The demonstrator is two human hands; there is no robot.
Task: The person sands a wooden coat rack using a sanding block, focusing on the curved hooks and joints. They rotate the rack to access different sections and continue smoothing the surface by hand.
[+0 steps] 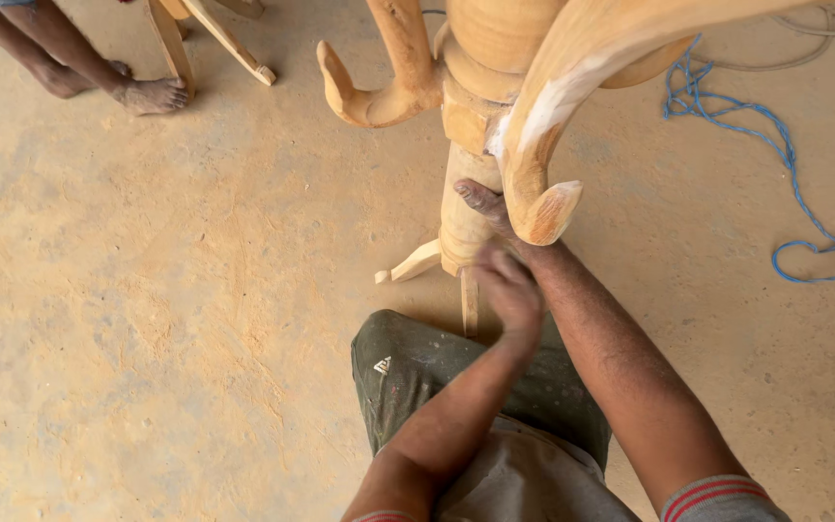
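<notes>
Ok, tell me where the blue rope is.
In the head view the blue rope lies in loose curls on the sandy floor at the upper right, right of the wooden stand that both hands hold.

Bright, warm daylight over a sandy floor, seen from above with soft shadows.

Light is even and diffuse, with no glare. A faint shadow lies on the floor just below the left hand, which is slightly motion-blurred. The right hand looks sharper. Above both hands, the curved wooden arm looms large, soft and stretched toward the top edge.
</notes>
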